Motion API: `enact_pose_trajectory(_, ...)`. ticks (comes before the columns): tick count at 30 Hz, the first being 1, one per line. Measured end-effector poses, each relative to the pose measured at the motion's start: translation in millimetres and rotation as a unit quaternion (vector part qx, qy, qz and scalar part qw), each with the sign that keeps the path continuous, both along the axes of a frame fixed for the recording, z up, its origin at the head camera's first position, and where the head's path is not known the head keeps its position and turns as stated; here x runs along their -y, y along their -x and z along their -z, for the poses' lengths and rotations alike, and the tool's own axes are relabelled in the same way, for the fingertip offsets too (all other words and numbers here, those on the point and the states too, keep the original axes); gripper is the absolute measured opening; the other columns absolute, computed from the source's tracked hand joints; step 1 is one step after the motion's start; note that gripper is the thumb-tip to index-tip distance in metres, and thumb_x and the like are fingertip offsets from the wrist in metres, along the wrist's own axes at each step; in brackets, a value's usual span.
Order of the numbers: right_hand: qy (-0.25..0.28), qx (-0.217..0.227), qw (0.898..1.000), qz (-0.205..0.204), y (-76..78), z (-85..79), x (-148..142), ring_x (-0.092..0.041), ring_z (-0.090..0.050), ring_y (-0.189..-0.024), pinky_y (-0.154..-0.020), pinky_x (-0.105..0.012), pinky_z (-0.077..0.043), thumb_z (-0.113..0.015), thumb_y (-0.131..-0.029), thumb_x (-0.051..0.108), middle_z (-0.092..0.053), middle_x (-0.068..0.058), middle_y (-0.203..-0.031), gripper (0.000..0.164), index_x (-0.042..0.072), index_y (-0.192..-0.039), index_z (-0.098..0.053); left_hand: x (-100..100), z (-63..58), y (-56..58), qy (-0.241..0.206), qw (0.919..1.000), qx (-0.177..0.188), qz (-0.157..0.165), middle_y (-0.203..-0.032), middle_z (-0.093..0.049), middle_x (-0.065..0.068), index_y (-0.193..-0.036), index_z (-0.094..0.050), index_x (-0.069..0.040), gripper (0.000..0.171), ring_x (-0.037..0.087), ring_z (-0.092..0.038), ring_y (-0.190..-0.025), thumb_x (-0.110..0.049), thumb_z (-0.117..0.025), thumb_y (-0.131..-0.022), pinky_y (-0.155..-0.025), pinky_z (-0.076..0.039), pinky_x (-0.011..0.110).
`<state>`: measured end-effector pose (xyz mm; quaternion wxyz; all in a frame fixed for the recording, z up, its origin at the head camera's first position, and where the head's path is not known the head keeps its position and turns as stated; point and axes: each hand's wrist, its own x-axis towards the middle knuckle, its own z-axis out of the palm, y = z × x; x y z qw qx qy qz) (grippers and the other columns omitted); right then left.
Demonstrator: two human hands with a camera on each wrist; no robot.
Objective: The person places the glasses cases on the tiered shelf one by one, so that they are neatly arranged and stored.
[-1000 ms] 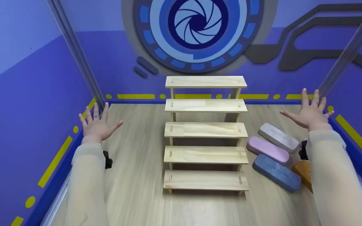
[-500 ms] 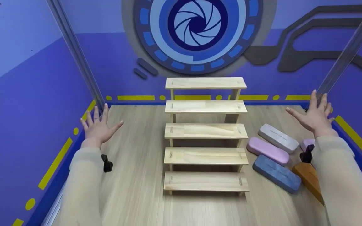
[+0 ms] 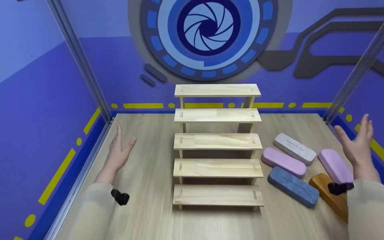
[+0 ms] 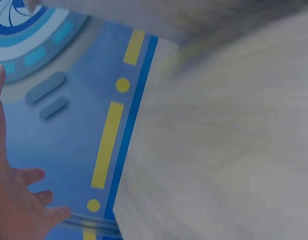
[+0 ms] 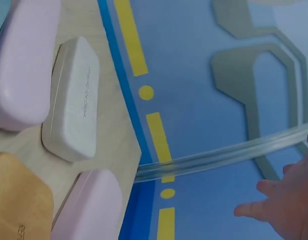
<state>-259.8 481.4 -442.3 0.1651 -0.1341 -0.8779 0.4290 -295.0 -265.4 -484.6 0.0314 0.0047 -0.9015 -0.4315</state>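
My left hand [image 3: 118, 155] hovers over the left side of the wooden floor, fingers extended, thumb apart, holding nothing. On the far right, my right hand [image 3: 358, 146] is raised with spread fingers and touches nothing; the cases lie nearest to it. Those are glasses cases: a light grey one [image 3: 294, 148], a pink one [image 3: 283, 162], a blue one [image 3: 293, 186], a second pink one [image 3: 334, 165] and a brown one [image 3: 327, 195], partly covered by the right wrist's black mount. In the middle stands a stepped wooden rack [image 3: 218, 141] with several shelves.
Blue-purple panels [image 3: 45, 116] with yellow marks enclose the floor on the left, back and right. Metal posts [image 3: 82, 63] rise at the back corners. Bare wooden floor [image 3: 145, 193] lies between the left arm and the rack.
Both hands have turned from palm-down to thumb-up and drawn lower in the head view. The right hand has moved outward, uncovering the second pink case and more of the brown one.
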Motion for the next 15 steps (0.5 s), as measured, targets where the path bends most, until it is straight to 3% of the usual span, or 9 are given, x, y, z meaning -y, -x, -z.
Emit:
enact_pose_trajectory(3,0.022,-0.009,0.999,0.027,-20.2,8.7,-3.3,-0.046,0.017,-0.156,-0.115,-0.082,0.006,-0.049,-0.102,0.055,0.028,-0.008,-0.170,0.093,0.035,-0.162,0.019,-11.1,13.7,-9.2,-0.044,0.9988,-0.011,0.016,-0.173,-0.005,0.019,-0.164,0.014,-0.025,0.086,0.043,-0.005,-0.160,-0.052,-0.044,-0.107,-0.127,-0.009,0.067)
enact_pose_trajectory(6,0.042,-0.026,0.997,0.058,-39.3,19.8,-6.1,-0.043,0.010,-0.159,-0.120,-0.077,0.004,-0.050,-0.103,0.052,0.021,-0.006,-0.172,0.090,0.034,-0.163,0.013,-23.0,28.2,-21.8,-0.104,0.9942,-0.017,0.023,-0.170,-0.018,0.022,-0.166,0.006,-0.020,0.079,0.043,-0.019,-0.157,-0.041,-0.045,-0.109,-0.126,-0.020,0.065)
enact_pose_trajectory(11,0.077,-0.040,0.992,0.095,-69.3,42.2,-10.1,-0.037,0.000,-0.161,-0.125,-0.070,-0.006,-0.051,-0.104,0.045,0.011,0.000,-0.174,0.083,0.037,-0.164,0.006,-46.7,53.6,-44.0,-0.217,0.9760,0.005,0.019,-0.163,-0.033,0.024,-0.167,-0.007,-0.014,0.070,0.044,-0.040,-0.148,-0.033,-0.044,-0.111,-0.113,-0.047,0.058)
enact_pose_trajectory(15,0.101,-0.005,0.985,0.141,-91.1,58.5,-12.1,-0.033,-0.003,-0.162,-0.126,-0.067,-0.013,-0.050,-0.104,0.047,0.007,0.005,-0.175,0.080,0.042,-0.164,0.003,-64.8,72.8,-59.1,-0.281,0.9589,0.027,0.033,-0.160,-0.036,0.030,-0.166,-0.010,-0.010,0.066,0.048,-0.047,-0.141,-0.033,-0.041,-0.112,-0.100,-0.058,0.050)
